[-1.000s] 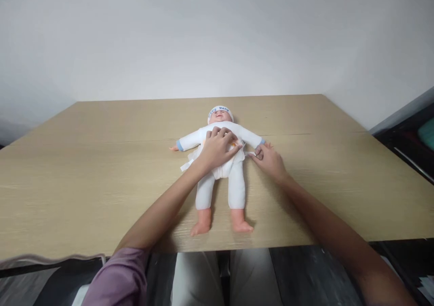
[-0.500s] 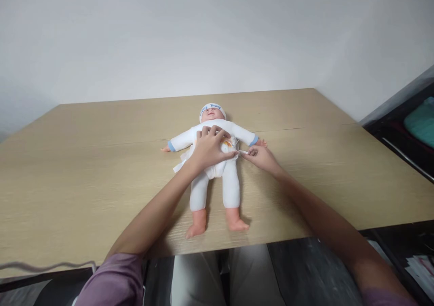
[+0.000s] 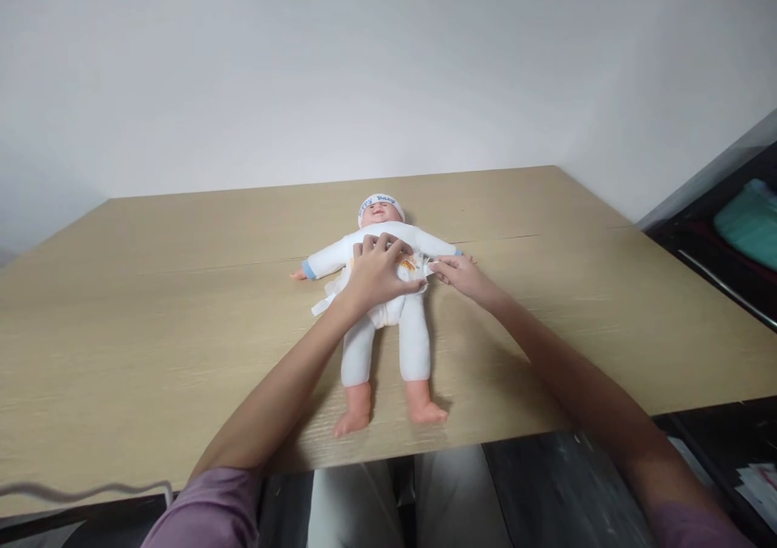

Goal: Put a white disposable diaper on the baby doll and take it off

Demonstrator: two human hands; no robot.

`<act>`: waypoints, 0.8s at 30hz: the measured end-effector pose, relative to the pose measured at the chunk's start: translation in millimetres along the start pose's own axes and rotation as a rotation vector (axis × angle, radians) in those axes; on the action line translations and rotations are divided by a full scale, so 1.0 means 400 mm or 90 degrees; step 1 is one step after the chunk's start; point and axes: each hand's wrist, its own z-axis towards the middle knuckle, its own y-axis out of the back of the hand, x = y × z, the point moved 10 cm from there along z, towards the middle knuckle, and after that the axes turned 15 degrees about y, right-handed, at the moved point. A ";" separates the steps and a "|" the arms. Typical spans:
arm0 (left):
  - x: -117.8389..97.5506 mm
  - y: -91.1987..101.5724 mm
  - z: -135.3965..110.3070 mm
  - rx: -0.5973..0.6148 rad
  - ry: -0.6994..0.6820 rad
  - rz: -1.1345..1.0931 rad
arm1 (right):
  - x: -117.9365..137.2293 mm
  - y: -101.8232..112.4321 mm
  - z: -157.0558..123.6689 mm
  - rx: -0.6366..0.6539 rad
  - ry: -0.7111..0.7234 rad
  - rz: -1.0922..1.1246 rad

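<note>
On its back lies a baby doll (image 3: pixel 415 354) in white clothing with blue cuffs and a lettered headband, feet toward me. A white diaper (image 3: pixel 387 314) with an orange print is around its hips. My left hand (image 3: pixel 380 273) rests spread across the front of the diaper, thumb and fingers apart. With fingertips pinched, my right hand (image 3: pixel 458 277) holds a diaper tab (image 3: pixel 431 269) at the doll's hip on the right side of the view. On the other side, a loose white tab (image 3: pixel 321 306) sticks out onto the table. My left hand hides part of the diaper's front.
The doll lies on a wide wooden table (image 3: pixel 182 329) against a pale wall. A grey cable (image 3: pixel 85 493) runs along the front left edge. To the right stands a dark piece of furniture with green cloth (image 3: pixel 749 223); papers (image 3: pixel 758 483) lie below it.
My right hand has moved slightly left, bringing the pinched tab closer to the diaper's front. My left hand stays spread on the diaper. The whole view has shifted slightly.
</note>
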 end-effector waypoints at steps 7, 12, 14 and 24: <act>0.009 -0.005 0.004 0.000 0.017 -0.004 | 0.070 -0.087 0.098 -0.003 0.026 -0.095; 0.035 -0.008 0.019 0.058 0.029 -0.070 | 0.178 -0.065 0.011 -0.138 0.220 -0.188; 0.048 -0.008 0.026 0.113 0.018 -0.125 | 0.204 -0.080 -0.034 -0.125 0.280 -0.206; 0.301 0.067 -0.091 -0.043 0.071 -0.354 | 0.263 -0.112 -0.086 -0.069 0.366 -0.300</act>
